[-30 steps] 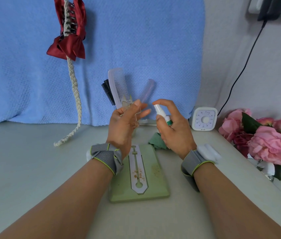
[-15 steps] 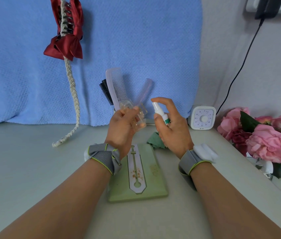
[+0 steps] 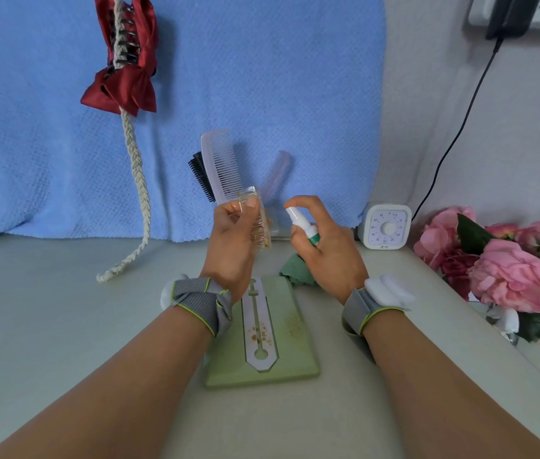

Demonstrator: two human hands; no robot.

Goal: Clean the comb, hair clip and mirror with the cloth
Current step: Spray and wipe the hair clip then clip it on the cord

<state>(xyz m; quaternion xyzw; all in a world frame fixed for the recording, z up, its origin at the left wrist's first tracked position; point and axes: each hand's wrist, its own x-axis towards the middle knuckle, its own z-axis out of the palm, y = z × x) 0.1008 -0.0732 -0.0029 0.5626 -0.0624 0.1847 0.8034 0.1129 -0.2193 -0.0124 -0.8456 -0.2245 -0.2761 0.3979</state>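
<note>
Left hand point(image 3: 228, 250) is pinching the clear hair clip point(image 3: 258, 223) in its fingers point(image 3: 250, 203), holding it up so the spray bottle point(image 3: 305, 226) gripped in the right hand point(image 3: 331, 260) is aiming straight at it. Green cloth point(image 3: 295, 271) is lying on the table point(image 3: 46, 309) just beneath, probably for the wipe after.

White timer point(image 3: 386, 226) dial: numerals 0 to 55 in fives; small mark below illegible
</note>
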